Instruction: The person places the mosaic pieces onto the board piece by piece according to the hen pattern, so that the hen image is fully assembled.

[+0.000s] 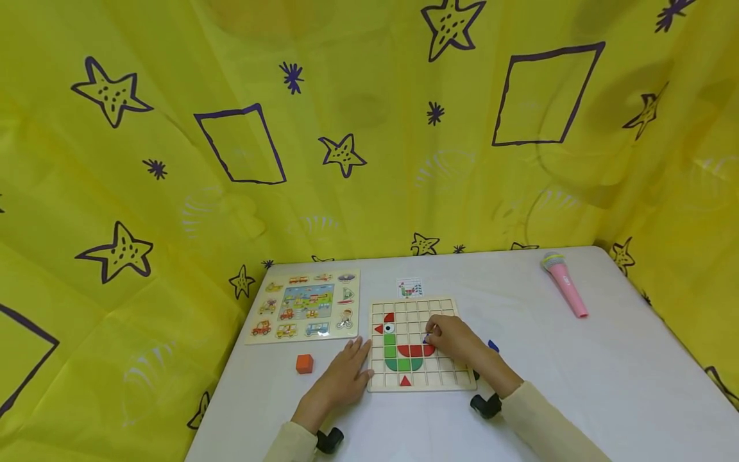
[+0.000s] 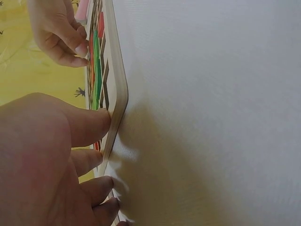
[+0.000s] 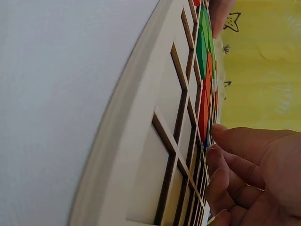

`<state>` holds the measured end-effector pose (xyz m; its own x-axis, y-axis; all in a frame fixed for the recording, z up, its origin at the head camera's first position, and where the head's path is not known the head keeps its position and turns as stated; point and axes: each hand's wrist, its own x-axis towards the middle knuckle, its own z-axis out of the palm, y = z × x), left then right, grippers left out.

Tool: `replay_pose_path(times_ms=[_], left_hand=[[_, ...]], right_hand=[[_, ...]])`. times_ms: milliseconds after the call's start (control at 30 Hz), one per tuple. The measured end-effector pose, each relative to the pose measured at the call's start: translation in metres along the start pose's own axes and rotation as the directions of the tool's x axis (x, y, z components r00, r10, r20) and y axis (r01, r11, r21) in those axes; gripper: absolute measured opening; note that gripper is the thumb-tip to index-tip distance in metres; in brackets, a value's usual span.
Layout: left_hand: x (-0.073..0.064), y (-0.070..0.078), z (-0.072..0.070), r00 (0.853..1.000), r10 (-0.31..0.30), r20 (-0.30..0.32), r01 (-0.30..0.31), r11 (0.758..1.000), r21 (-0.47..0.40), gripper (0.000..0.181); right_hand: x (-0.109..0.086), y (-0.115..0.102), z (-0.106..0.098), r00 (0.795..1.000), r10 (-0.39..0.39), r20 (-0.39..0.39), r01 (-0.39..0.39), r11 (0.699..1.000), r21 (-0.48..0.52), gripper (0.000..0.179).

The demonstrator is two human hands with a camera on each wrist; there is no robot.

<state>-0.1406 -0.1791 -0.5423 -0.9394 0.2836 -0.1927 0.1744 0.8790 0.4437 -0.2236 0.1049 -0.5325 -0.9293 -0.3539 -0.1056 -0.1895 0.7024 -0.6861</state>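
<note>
A wooden grid board (image 1: 427,388) lies on the table with red and green pieces set in a bird shape, including an eye tile (image 1: 389,328). My left hand (image 1: 343,380) rests against the board's left edge, its thumb (image 2: 91,126) on the corner. Over the board's right half, my right hand (image 1: 453,336) pinches a small blue piece (image 1: 426,338) just above the red row (image 1: 416,351). In the right wrist view, only a sliver of that piece shows by the fingertips. A red triangle (image 1: 405,381) sits in the bottom row.
A vehicle picture puzzle (image 1: 271,340) lies at the left, with an orange cube (image 1: 304,364) in front. Behind the board is a small pattern card (image 1: 410,287). A blue piece (image 1: 493,346) lies beyond my right forearm; a pink microphone (image 1: 566,285) lies at the back right.
</note>
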Motion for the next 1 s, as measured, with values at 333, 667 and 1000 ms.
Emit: replay_pose_path(times_ms=[333, 667, 1000], left_hand=[[0.000, 0.000, -0.001, 1.000, 0.024, -0.013, -0.024, 1.000, 0.004, 0.068], [0.000, 0.001, -0.003, 1.000, 0.019, -0.011, -0.019, 1.000, 0.000, 0.068], [0.001, -0.001, 0.001, 1.000, 0.003, -0.002, -0.003, 1.000, 0.008, 0.068]], right_hand=[[-0.004, -0.003, -0.001, 1.000, -0.028, 0.004, 0.027, 0.999, 0.023, 0.004], [-0.005, -0.002, -0.012, 0.999, -0.041, -0.007, 0.041, 0.999, 0.006, 0.006], [-0.009, 0.023, -0.050, 0.999, 0.043, -0.013, -0.043, 0.999, 0.020, 0.018]])
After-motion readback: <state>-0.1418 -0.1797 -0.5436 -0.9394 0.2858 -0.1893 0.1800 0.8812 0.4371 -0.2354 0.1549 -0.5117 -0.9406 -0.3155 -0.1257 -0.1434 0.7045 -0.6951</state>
